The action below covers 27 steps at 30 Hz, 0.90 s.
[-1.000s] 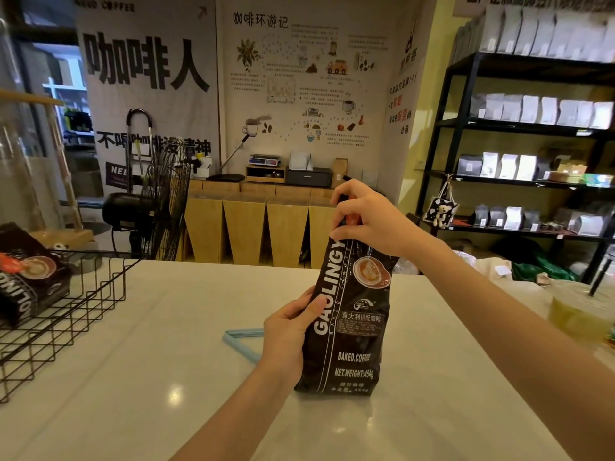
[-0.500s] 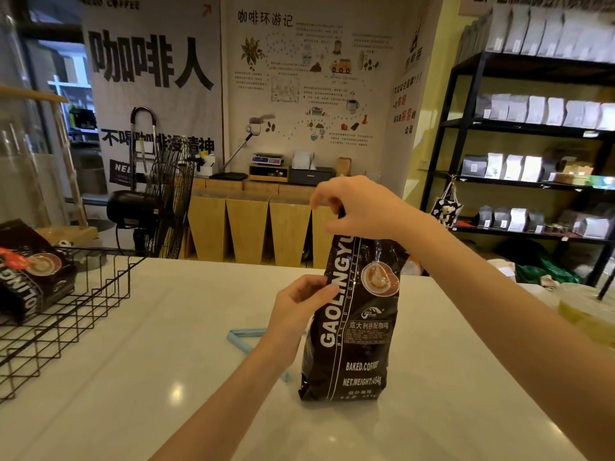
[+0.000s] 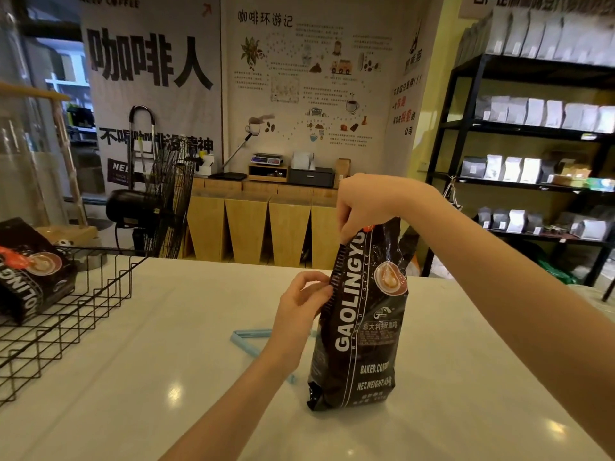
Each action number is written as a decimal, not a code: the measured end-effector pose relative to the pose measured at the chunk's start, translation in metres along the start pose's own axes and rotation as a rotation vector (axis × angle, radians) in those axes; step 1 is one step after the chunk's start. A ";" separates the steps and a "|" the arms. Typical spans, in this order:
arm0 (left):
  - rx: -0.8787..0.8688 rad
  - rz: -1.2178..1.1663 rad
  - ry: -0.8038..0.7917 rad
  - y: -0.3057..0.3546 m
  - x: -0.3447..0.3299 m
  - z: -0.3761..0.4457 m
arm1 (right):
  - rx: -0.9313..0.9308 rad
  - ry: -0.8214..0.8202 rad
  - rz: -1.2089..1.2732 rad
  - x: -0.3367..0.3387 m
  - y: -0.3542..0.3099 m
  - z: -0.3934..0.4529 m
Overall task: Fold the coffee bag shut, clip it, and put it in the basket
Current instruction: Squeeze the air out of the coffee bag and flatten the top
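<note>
A tall black coffee bag (image 3: pixel 361 324) with white lettering stands upright on the white counter (image 3: pixel 159 377). My right hand (image 3: pixel 372 202) pinches its top edge from above. My left hand (image 3: pixel 303 304) touches the bag's left seam about halfway up, fingers curled on the edge. A light blue bag clip (image 3: pixel 248 339) lies on the counter behind my left wrist, partly hidden by it. The black wire basket (image 3: pixel 80 311) sits at the left edge of the counter.
Another black coffee bag (image 3: pixel 30 271) lies in the basket. A black floor fan (image 3: pixel 156 201) stands behind the counter at left. Black shelving (image 3: pixel 519 181) with white and grey bags fills the right side. A wooden counter with a printer is at the back.
My right hand has lifted the bag's top higher, stretching the bag taller. My left hand has slid up from the lower side to the left seam near the middle.
</note>
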<state>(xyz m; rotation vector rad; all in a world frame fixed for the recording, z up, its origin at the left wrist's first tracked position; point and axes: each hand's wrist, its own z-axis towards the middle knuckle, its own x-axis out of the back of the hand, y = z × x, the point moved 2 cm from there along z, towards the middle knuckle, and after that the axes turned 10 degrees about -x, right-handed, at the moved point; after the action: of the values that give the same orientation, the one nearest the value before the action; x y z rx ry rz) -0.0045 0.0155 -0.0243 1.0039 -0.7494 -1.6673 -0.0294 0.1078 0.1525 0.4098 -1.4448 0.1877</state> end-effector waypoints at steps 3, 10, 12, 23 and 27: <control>-0.027 0.024 0.007 -0.001 -0.004 -0.002 | 0.002 0.030 0.039 -0.004 0.005 0.001; -0.012 -0.014 0.019 -0.004 -0.006 -0.005 | 0.015 0.106 0.083 -0.010 0.012 -0.002; 0.028 -0.048 0.024 -0.005 -0.006 -0.004 | 0.019 0.132 0.080 -0.011 0.012 -0.004; 0.067 -0.120 0.070 -0.008 -0.015 -0.009 | -0.006 0.182 0.037 -0.012 0.018 -0.002; -0.003 -0.059 -0.014 0.003 -0.018 -0.008 | 0.002 0.209 0.018 -0.016 0.017 0.002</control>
<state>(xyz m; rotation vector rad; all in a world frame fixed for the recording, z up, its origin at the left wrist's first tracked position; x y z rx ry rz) 0.0067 0.0318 -0.0205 1.0222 -0.7327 -1.7277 -0.0398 0.1244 0.1398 0.3676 -1.2429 0.2389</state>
